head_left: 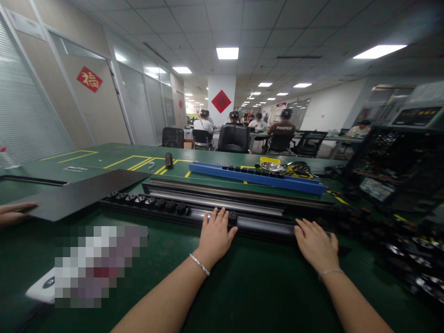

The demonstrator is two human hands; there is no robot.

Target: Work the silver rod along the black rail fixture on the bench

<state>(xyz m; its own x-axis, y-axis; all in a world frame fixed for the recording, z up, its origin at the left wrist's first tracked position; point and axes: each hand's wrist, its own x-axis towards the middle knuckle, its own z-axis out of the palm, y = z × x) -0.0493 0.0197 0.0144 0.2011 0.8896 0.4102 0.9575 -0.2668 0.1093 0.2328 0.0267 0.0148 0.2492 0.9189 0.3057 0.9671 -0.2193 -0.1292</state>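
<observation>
A long black rail [263, 225] lies across the green table, with a row of small black parts [169, 206] along its left half. My left hand [215, 231] rests on the rail's middle, palm down and fingers spread, beside a single black part [232, 216]. On the right end of the rail lies my right hand [316, 243], its fingers slightly apart and the thumb at the near side. Neither hand shows anything held in it.
Behind the rail are metal bars [222, 189] and a blue rail [256, 179]. At left, another person's hand [17, 210] touches a dark panel [79, 192]. A blurred white device [45, 284] lies front left. Dark parts [409, 249] pile at right.
</observation>
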